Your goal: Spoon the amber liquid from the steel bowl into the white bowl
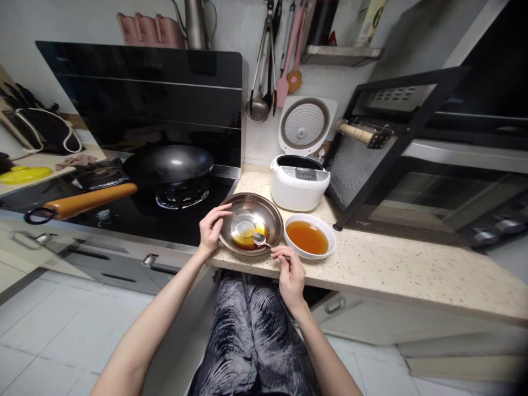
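Note:
A wide stainless steel bowl (273,212) stands near the counter's front edge, with a little amber liquid pooled toward its near side. My left hand (211,226) is closed on the bowl's left rim, fingers over the edge and thumb hidden in part. Pinched in my right hand (291,272) is a metal spoon (259,238), its tip at the liquid inside the bowl. Just right of the steel bowl sits a white bowl (332,246) holding orange-brown liquid.
Behind the bowls is a white rice cooker (300,187) with its lid raised. On the left, a black wok (169,165) rests on the gas stove, its wooden handle (93,199) reaching over the front. A black rack with an oven (445,203) stands on the right.

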Motion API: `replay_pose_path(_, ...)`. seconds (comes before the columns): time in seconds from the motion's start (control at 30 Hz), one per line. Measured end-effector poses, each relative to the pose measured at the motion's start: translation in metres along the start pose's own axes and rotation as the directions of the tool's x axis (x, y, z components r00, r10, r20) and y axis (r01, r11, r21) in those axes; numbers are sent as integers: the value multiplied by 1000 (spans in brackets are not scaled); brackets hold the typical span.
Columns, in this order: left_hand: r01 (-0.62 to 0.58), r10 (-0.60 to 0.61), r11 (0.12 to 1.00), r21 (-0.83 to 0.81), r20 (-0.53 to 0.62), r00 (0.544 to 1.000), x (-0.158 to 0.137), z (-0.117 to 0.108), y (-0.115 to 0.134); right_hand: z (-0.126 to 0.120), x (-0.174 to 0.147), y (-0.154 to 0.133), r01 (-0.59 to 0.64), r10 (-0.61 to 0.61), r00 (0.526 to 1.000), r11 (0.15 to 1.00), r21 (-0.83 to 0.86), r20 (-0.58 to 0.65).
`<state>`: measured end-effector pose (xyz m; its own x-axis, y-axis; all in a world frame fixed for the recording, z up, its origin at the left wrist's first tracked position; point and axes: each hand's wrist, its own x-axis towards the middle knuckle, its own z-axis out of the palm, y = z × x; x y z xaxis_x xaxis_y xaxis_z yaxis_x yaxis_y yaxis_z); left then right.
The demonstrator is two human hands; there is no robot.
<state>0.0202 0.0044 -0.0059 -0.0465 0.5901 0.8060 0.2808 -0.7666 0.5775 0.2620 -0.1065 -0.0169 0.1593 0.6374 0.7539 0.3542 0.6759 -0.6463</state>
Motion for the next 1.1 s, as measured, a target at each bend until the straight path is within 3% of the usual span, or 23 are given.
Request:
replay_pose_path(0.4, -8, 8, 1000, -13, -9, 1000, 0, 0, 1, 2, -1, 3, -57, 57, 998, 997, 59, -4)
replay_pose_path(0.77, -44, 44, 999, -32, -8, 999, -1, 0, 1, 13, -15, 17, -170, 183, 982, 968, 184, -56)
replay_pose_path(1.1, -35, 34, 998, -44, -7, 999, -1, 0, 0, 15, -15, 15, -119, 150, 979, 971, 209, -137)
